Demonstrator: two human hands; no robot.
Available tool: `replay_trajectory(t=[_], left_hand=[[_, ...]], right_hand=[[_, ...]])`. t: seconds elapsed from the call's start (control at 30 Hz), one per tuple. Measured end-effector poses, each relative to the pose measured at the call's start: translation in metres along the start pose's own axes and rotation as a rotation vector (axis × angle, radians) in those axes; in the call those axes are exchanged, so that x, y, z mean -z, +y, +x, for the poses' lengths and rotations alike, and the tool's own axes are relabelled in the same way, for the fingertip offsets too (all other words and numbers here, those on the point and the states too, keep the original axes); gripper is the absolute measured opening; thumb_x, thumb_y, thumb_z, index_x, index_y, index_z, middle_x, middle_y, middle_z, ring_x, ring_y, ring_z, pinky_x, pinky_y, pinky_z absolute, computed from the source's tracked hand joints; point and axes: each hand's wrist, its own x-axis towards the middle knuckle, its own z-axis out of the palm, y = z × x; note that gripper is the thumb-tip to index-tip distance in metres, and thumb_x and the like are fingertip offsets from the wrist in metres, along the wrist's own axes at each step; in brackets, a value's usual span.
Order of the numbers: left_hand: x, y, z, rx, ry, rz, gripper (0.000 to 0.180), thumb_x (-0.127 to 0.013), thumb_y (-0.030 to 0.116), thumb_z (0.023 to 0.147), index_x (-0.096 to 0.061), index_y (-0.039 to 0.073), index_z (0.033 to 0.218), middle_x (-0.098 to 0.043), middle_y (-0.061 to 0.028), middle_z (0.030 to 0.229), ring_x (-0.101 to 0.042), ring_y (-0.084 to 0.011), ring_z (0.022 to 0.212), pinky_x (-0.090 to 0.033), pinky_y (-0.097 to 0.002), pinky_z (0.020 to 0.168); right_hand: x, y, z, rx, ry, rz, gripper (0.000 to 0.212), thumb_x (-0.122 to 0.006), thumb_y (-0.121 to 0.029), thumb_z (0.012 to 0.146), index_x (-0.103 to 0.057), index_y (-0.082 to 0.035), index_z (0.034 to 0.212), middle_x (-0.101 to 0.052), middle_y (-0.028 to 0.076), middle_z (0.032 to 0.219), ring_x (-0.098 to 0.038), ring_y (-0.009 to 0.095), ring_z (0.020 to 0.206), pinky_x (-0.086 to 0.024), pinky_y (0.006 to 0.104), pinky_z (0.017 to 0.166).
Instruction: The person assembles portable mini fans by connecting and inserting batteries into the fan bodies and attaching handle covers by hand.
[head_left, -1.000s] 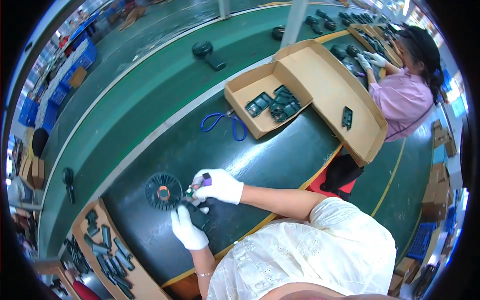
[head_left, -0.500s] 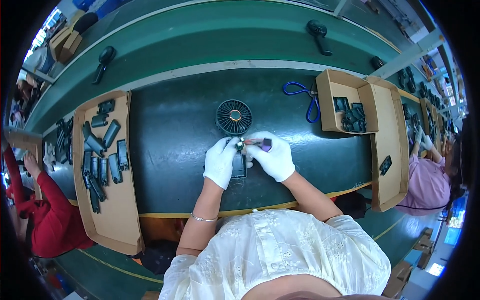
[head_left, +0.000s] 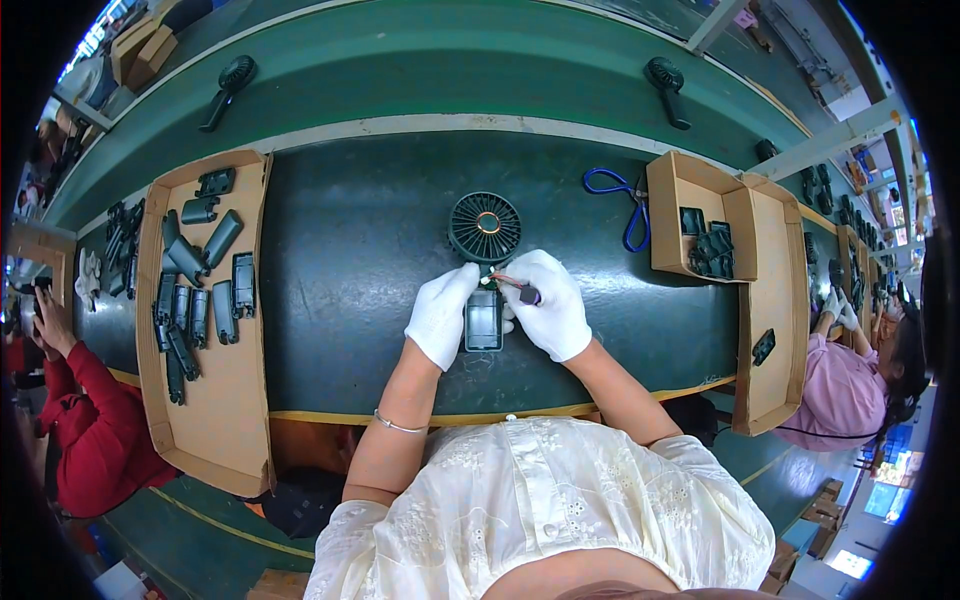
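In front of me a dark handheld fan lies with its round grille up. Its handle, an open hollow shell, points toward me between my hands. My left hand, white-gloved, is closed at the fan's neck, fingertips pinching by a small green-and-white part. In my gloved right hand, thumb and fingers are closed on thin reddish wires. A small dark block with a purplish side shows against the right glove. The fingertips partly hide the wire ends.
Left stands a cardboard tray with several dark handle shells. Blue-handled cutters lie right, beside a small carton of dark parts and a long tray. Fans rest on the green belt beyond. People sit either side.
The fan's open handle now lies straighter and shows more fully between my hands. My fingers stay at the neck and wires. Fans on the belt have shifted right; the view has turned slightly.
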Motion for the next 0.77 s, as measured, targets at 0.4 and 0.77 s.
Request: replay_trajectory(t=[0.4,0.77], left_hand=[[0.009,-0.010,0.007,-0.041,-0.003,-0.055,0.028,-0.052,0.023,0.101,-0.063,-0.002,0.105,-0.066,-0.0112,0.097,-0.066,-0.0195,0.083,-0.056,-0.0321,0.072],[0.025,-0.027,0.018,-0.068,0.145,0.133,0.043,-0.053,0.043,0.100,-0.060,0.005,0.082,-0.048,0.0029,0.066,-0.042,-0.0075,0.059,-0.031,-0.0273,0.052]], right_hand=[[0.007,-0.008,0.007,0.231,-0.073,-0.201,0.038,-0.069,0.004,0.062,-0.064,-0.011,0.096,-0.061,0.007,0.092,-0.060,0.029,0.083,-0.050,0.0403,0.070],[0.009,-0.024,0.002,0.310,-0.177,-0.420,0.029,-0.067,-0.003,0.069,-0.064,-0.010,0.097,-0.059,0.008,0.095,-0.058,0.028,0.083,-0.050,0.0387,0.072]])
